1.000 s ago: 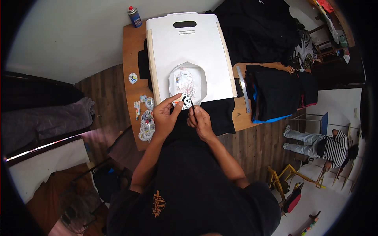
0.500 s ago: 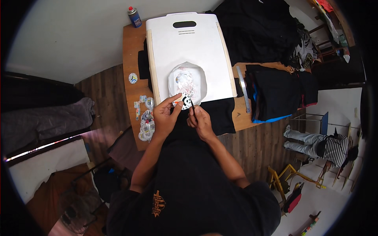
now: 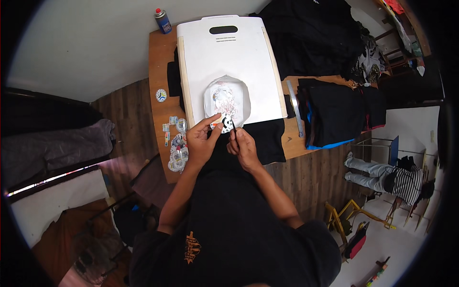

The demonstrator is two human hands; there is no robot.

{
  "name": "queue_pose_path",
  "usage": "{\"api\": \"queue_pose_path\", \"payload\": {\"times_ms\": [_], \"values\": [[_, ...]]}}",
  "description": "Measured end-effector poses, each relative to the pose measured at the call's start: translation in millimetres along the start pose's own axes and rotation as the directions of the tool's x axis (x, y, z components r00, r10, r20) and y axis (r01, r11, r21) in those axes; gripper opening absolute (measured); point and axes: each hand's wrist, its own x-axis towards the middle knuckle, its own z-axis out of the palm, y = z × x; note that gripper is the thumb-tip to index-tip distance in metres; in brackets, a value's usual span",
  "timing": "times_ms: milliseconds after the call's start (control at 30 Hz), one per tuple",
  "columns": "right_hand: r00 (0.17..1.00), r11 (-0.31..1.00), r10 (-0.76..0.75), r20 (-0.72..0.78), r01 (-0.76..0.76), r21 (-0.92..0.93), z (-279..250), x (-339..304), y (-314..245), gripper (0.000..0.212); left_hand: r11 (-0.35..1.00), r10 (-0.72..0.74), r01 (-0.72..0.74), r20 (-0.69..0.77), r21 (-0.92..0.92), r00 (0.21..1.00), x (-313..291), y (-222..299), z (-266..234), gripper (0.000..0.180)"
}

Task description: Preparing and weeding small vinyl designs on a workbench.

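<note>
Stickers, small round and square printed ones (image 3: 176,143), lie in a loose cluster along the left edge of the wooden tabletop (image 3: 160,62), close by the left hand (image 3: 201,141) and probably kept there within easy reach. A single round blue-and-white sticker (image 3: 161,95) sits apart, further up that edge, and a blue spray can with a red cap (image 3: 163,21) stands at the far left corner. The left hand's fingers pinch the near edge of a small black-and-white printed cut-out (image 3: 225,123), steadying it where it overlaps the lower rim of a translucent rounded sheet with a faint reddish print (image 3: 227,98). That sheet rests on a large white flat board with a slot handle (image 3: 229,57), which covers a black garment (image 3: 260,138) spread at the tabletop's middle. The right hand (image 3: 245,146) is curled tight around a thin dark tool, its tip at the cut-out. Near the right edge lie a metal ruler (image 3: 294,107) and folded black clothes (image 3: 339,112).
</note>
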Motion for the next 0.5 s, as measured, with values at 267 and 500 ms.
{"api": "queue_pose_path", "payload": {"times_ms": [267, 500], "values": [[1.000, 1.000, 0.004, -0.010, -0.004, 0.011, 1.6, -1.0, -3.4, 0.033, 0.999, 0.033, -0.033, 0.013, 0.026, 0.999, 0.0, -7.5, -5.5, 0.032], [0.999, 0.999, 0.037, 0.004, -0.037, 0.011, -0.9, -2.4, -1.8, 0.034, 1.000, -0.006, 0.006, 0.008, 0.003, 1.000, -2.3, -6.5, -6.0, 0.031]]}}
